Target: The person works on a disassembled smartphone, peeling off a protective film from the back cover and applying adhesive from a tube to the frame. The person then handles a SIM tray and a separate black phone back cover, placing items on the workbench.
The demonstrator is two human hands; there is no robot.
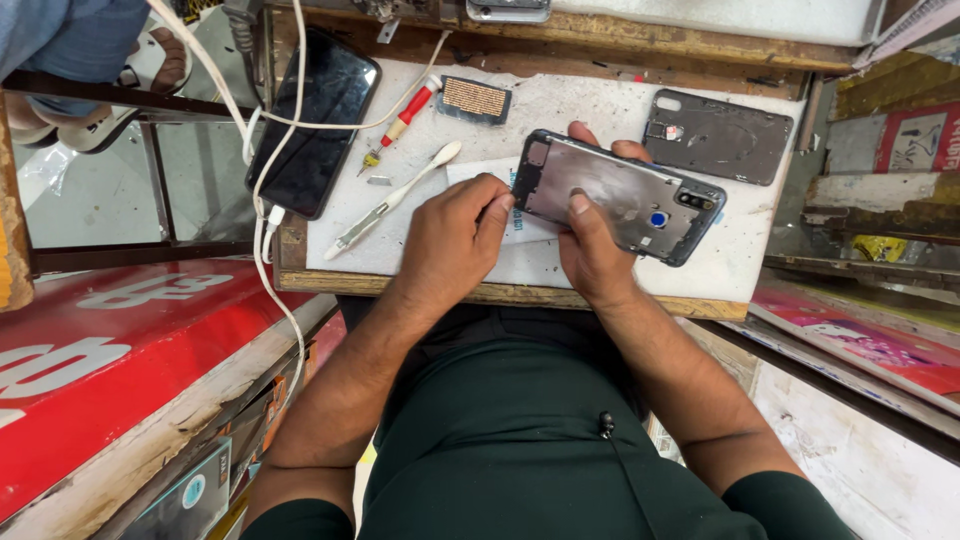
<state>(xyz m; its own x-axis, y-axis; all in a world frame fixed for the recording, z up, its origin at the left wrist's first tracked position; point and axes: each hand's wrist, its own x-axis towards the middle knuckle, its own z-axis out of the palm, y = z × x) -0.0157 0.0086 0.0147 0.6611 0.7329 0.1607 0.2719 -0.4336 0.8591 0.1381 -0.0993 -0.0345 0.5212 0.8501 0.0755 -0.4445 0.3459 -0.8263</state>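
Both hands work on an opened phone body [620, 195], a grey shell with its back removed, held just above the white mat [740, 250] that covers the wooden surface [500, 293]. The right hand [592, 250] grips the shell from below: its thumb presses down on the exposed inner face while the other fingers [583, 132] curl round the far edge. The left hand [452, 232] has its fingers bunched closed, the tips pinched against the left end of the phone body; whether something small sits between them is hard to tell from here.

Relative to the phone body, a detached grey back cover [718, 137] lies just beyond and to the right, flat on the mat and apart from the hands. To the left of the phone body a white toothbrush-like tool [393, 199] lies slanted on the mat, and further left and beyond it a red-handled screwdriver [402, 122]. A small dark block with a tan, ribbed top [474, 99] rests beyond the phone body's left end. Well to the left, a second dark phone [313, 120] lies screen up on the mat's edge, with white cables [262, 170] draped over it.
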